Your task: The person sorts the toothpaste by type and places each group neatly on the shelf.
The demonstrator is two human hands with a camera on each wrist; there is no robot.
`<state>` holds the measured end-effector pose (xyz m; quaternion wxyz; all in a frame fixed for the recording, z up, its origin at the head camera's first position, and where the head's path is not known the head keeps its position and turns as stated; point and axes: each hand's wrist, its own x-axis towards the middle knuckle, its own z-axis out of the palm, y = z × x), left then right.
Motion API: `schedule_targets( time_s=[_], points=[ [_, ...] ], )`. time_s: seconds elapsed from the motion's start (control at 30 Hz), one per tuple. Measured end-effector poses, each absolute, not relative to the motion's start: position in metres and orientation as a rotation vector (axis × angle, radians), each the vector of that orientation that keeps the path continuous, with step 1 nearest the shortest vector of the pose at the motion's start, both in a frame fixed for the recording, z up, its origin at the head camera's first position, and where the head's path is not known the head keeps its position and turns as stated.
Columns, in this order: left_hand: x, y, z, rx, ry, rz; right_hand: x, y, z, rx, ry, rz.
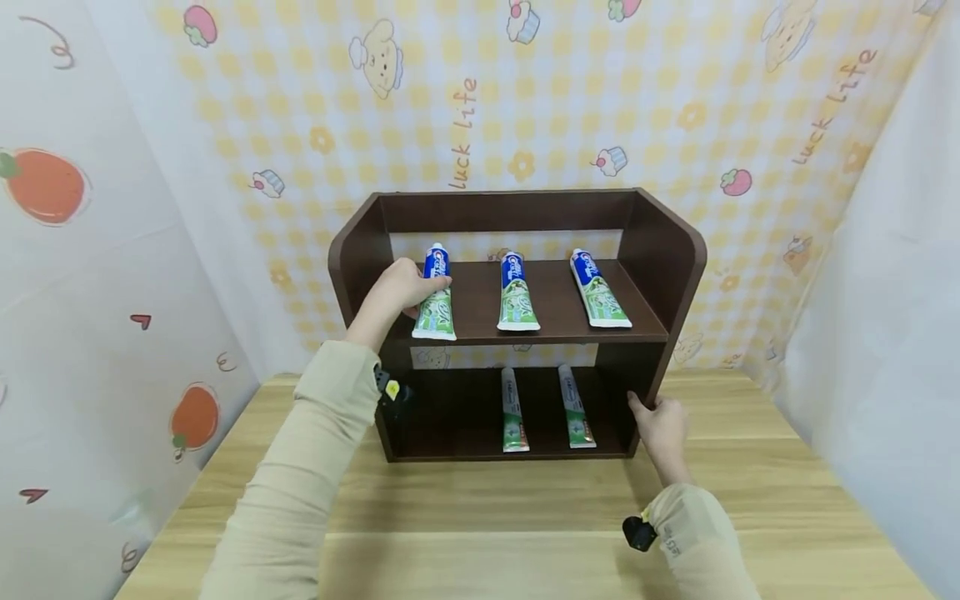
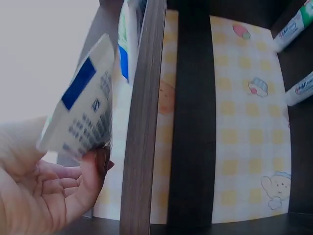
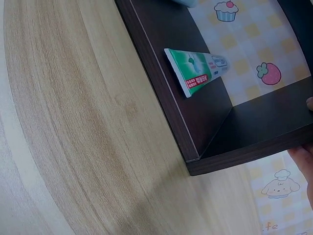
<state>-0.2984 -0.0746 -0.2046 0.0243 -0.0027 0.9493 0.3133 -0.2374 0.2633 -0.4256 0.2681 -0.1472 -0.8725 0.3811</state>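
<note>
My left hand grips a blue, white and green toothpaste tube at the left end of the upper shelf. In the left wrist view the thumb and fingers hold that tube, its printed white back showing, beside the shelf board's edge. Two matching tubes lie on the upper shelf, a middle tube and a right tube. My right hand holds the right side panel of the dark brown shelf near its lower front edge. In the right wrist view only parts of its fingers show.
On the lower shelf lie two grey-green toothpaste tubes, one in the middle and one to the right. The shelf unit stands on a wooden table against a yellow checked wall covering. White patterned sheeting hangs at the left.
</note>
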Motion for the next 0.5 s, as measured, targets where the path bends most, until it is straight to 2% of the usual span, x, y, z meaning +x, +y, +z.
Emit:
schedule_targets(
  time_s=[0.17, 0.5],
  points=[
    [-0.310, -0.074, -0.211, -0.074, 3.014, 0.846, -0.233, 0.257, -0.428, -0.392, -2.369, 1.083],
    [-0.307, -0.078, -0.221, 0.021, 3.183, 0.768, -0.230, 0.260, -0.424, -0.400, -2.367, 1.085]
  ],
)
